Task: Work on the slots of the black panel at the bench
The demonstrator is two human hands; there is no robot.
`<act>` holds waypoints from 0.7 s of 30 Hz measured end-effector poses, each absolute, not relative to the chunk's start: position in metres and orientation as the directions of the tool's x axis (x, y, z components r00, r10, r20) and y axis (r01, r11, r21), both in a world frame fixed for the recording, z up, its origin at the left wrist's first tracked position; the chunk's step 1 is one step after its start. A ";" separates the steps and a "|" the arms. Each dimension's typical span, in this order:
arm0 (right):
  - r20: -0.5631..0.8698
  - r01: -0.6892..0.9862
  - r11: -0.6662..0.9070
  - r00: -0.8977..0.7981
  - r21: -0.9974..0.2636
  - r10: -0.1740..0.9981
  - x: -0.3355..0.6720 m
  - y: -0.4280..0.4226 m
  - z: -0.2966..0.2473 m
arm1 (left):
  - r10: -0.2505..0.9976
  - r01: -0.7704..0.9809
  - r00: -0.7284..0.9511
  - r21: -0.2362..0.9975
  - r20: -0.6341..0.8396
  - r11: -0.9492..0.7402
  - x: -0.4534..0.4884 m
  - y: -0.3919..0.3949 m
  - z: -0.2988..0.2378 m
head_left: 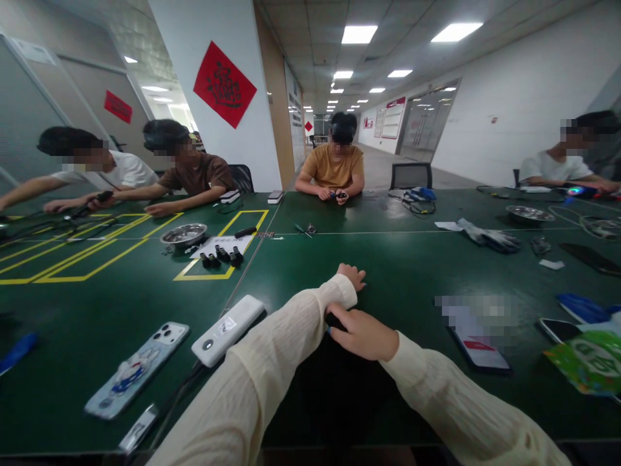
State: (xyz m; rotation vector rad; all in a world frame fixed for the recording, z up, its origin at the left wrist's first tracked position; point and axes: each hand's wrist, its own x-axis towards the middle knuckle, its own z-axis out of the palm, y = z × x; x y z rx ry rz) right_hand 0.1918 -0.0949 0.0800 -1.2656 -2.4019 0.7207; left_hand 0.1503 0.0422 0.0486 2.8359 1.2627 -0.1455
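Near the middle of the bench's (412, 278) near edge, the right hand (365, 333) was closed round a black piece (336, 321), finger and thumb on either side of it, just beside the left sleeve (286, 327). The left hand (352, 276) reached further in, fingers curled; whether it held anything, I could not tell. To my mind, the hold called for a light, steady pinch, with the loose left cuff drawn clear of those fingers so that the piece could not snag.

Toward the far edge, left of the middle, stood a metal bowl (183, 235), small bits beside it and its contents too small to make out. Another bowl (530, 215), toward the far right corner, was equally unreadable. By the right edge lay a green packet (587, 362), contents hidden.
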 end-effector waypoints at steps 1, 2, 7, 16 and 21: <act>0.056 0.658 0.470 -0.547 -0.589 0.835 0.192 -0.095 0.079 | 0.748 0.754 0.653 0.000 -0.117 -0.657 0.154 0.043 0.046; 0.056 0.652 0.460 -0.540 -0.603 0.840 0.191 -0.096 0.079 | 0.756 0.763 0.642 0.008 -0.130 -0.646 0.156 0.044 0.044; 0.037 0.639 0.389 -0.491 -0.664 0.870 0.191 -0.099 0.084 | 0.805 0.808 0.589 0.077 -0.080 -0.584 0.135 0.047 0.057; -0.241 0.399 -0.058 -0.425 -0.915 0.873 0.213 -0.091 0.082 | 0.877 0.322 0.189 0.816 0.442 -0.480 0.005 0.046 0.116; -0.198 0.151 -0.151 -0.384 -0.977 0.902 0.231 -0.074 0.067 | 0.894 -0.171 0.176 0.908 0.411 -0.383 -0.010 0.011 0.107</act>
